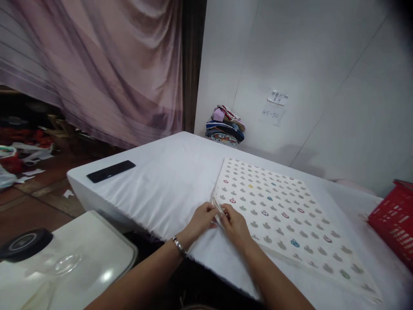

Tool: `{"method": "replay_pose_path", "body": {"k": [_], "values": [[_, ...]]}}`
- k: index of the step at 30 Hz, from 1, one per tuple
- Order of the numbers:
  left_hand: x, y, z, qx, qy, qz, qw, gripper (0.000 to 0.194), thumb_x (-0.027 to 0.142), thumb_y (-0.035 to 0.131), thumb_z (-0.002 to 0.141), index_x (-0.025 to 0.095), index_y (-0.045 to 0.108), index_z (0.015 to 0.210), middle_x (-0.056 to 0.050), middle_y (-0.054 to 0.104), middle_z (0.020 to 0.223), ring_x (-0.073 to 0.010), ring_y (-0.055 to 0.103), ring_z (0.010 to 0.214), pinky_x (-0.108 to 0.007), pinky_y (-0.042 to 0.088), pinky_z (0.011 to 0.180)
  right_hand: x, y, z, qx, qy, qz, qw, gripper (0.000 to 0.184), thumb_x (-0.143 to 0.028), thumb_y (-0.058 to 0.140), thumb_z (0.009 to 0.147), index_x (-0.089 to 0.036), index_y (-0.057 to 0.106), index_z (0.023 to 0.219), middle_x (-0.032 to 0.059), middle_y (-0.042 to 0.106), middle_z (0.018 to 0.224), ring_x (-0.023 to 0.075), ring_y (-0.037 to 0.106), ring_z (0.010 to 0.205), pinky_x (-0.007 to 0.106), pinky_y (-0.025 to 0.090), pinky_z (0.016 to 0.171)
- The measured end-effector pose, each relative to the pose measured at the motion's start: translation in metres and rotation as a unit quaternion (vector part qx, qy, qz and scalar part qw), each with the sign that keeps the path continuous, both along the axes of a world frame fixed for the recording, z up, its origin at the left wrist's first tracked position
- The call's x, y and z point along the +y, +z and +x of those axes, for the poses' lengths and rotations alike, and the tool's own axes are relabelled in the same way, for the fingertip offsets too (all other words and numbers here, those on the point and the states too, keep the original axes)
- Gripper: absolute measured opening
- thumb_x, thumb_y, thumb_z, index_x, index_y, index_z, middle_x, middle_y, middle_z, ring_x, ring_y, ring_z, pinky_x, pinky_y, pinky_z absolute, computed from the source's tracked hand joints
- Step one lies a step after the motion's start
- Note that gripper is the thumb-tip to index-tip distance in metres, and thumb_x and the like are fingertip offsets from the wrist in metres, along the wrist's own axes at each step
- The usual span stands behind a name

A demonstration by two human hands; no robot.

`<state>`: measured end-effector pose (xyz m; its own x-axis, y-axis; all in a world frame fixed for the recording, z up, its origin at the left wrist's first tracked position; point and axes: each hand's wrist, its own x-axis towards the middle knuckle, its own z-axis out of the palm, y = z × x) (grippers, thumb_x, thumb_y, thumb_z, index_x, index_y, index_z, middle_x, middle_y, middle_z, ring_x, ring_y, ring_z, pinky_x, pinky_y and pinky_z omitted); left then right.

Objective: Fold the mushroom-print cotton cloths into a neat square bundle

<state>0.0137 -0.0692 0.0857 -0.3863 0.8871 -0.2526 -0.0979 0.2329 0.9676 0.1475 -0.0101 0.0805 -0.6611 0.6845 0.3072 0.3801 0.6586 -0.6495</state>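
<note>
Here come both forearms, up from the bottom edge and angled inward, the left one ringed at the wrist by a silvery bracelet (pixel 178 246). A glossy white casing (pixel 97 254) sits low on the left, a dark round piece (pixel 27 244) on top.

Now the hands, almost meeting! The left hand (pixel 203 217) slants in, wrist low, knuckles up, fingers curled nearly closed, its fingertips pinching the cloth's edge. The right hand (pixel 237 224) faces it, back upward, thumb and forefinger nipped together on the same layered edge, just beside the left. Some fingertips are tucked out of sight.

And there's the patterned cloth (pixel 277 202), lying flat on the white-covered table (pixel 171 168), its left edge slightly raised between the hands, the rest stretching away to the right. A black slab (pixel 111 171) rests at the table's left, well apart from the hands; a red basket (pixel 395 224) stands far right.

Beyond, folded fabrics (pixel 225 127) are stacked by the pale wall (pixel 306 51), and a pinkish curtain (pixel 129 64) hangs to the left.
</note>
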Motion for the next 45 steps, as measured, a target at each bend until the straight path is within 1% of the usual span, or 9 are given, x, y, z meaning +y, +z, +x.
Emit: {"method": "replay_pose_path", "body": {"k": [4,7,11,18,26,29,33,41,45], "values": [[0.001,0.003,-0.001,0.011,-0.019,-0.015,1.000,0.026,0.041,0.062,0.070,0.016,0.053,0.072,-0.002,0.054,0.072,-0.0156,0.056,0.069,-0.026,0.051,0.054,0.000,-0.001,-0.002,0.011,-0.019,-0.018,1.000,0.019,-0.036,0.038,0.091,-0.024,0.052,0.097,-0.0011,0.063,0.079,0.0149,0.058,0.066,0.025,0.041,0.062],[0.005,0.001,-0.001,0.027,-0.022,-0.023,0.999,0.025,0.039,0.062,0.070,0.016,0.053,0.070,-0.001,0.052,0.068,-0.0154,0.055,0.067,-0.025,0.050,0.050,0.002,-0.003,-0.002,0.019,-0.019,-0.024,0.999,0.018,-0.034,0.038,0.090,-0.023,0.053,0.090,-0.0011,0.062,0.077,0.0147,0.057,0.066,0.025,0.040,0.063],[0.006,-0.001,-0.001,0.026,-0.018,-0.028,0.999,0.025,0.039,0.061,0.070,0.015,0.054,0.071,-0.001,0.052,0.066,-0.0154,0.055,0.066,-0.025,0.051,0.048,0.005,-0.004,-0.001,0.028,-0.011,-0.039,0.999,0.019,-0.031,0.039,0.089,-0.022,0.056,0.089,0.0000,0.063,0.079,0.0156,0.057,0.070,0.025,0.039,0.065],[0.005,-0.001,-0.002,0.004,-0.021,-0.011,1.000,0.032,0.041,0.070,0.060,0.013,0.056,0.069,0.001,0.050,0.064,-0.0128,0.052,0.062,-0.026,0.050,0.050,0.006,-0.005,0.000,0.043,-0.013,-0.067,0.997,0.017,-0.025,0.042,0.085,-0.023,0.057,0.092,-0.0015,0.064,0.078,0.0156,0.056,0.068,0.025,0.039,0.062],[0.006,0.002,-0.001,-0.012,0.000,-0.035,0.999,0.018,0.026,0.065,0.061,0.014,0.052,0.059,0.002,0.050,0.057,-0.0127,0.053,0.060,-0.024,0.048,0.050,0.002,-0.003,-0.002,0.055,-0.055,-0.025,0.997,0.017,-0.023,0.042,0.084,-0.022,0.056,0.092,-0.0010,0.060,0.075,0.0145,0.054,0.066,0.025,0.039,0.061],[0.006,0.002,-0.001,-0.018,0.004,-0.038,0.999,0.013,0.023,0.062,0.062,0.014,0.052,0.060,0.001,0.052,0.058,-0.0134,0.054,0.061,-0.023,0.048,0.051,-0.001,-0.002,-0.003,0.038,-0.068,0.038,0.996,0.015,-0.021,0.042,0.084,-0.021,0.056,0.089,0.0013,0.059,0.081,0.0149,0.054,0.071,0.026,0.040,0.065],[0.006,0.002,-0.001,-0.029,0.005,-0.038,0.999,0.011,0.022,0.060,0.063,0.014,0.053,0.060,0.001,0.053,0.057,-0.0130,0.055,0.059,-0.023,0.047,0.051,-0.004,-0.004,-0.004,-0.016,-0.041,0.109,0.993,0.016,-0.015,0.042,0.083,-0.021,0.057,0.087,0.0038,0.059,0.088,0.0166,0.055,0.084,0.027,0.041,0.071],[0.003,0.004,0.000,-0.051,0.003,-0.022,0.998,0.007,0.017,0.057,0.062,0.015,0.053,0.056,0.001,0.055,0.056,-0.0132,0.056,0.059,-0.023,0.048,0.053,-0.009,0.000,-0.003,-0.038,-0.019,0.081,0.996,0.011,-0.027,0.048,0.084,-0.021,0.057,0.088,0.0024,0.059,0.084,0.0164,0.055,0.079,0.026,0.041,0.069],[0.002,0.004,-0.001,-0.056,0.008,-0.022,0.998,0.009,0.019,0.059,0.064,0.015,0.055,0.058,0.001,0.056,0.057,-0.0129,0.057,0.060,-0.024,0.049,0.055,-0.008,-0.002,-0.003,-0.030,-0.013,0.065,0.997,0.012,-0.025,0.048,0.084,-0.021,0.058,0.090,0.0028,0.061,0.085,0.0167,0.056,0.080,0.026,0.040,0.071]]}}
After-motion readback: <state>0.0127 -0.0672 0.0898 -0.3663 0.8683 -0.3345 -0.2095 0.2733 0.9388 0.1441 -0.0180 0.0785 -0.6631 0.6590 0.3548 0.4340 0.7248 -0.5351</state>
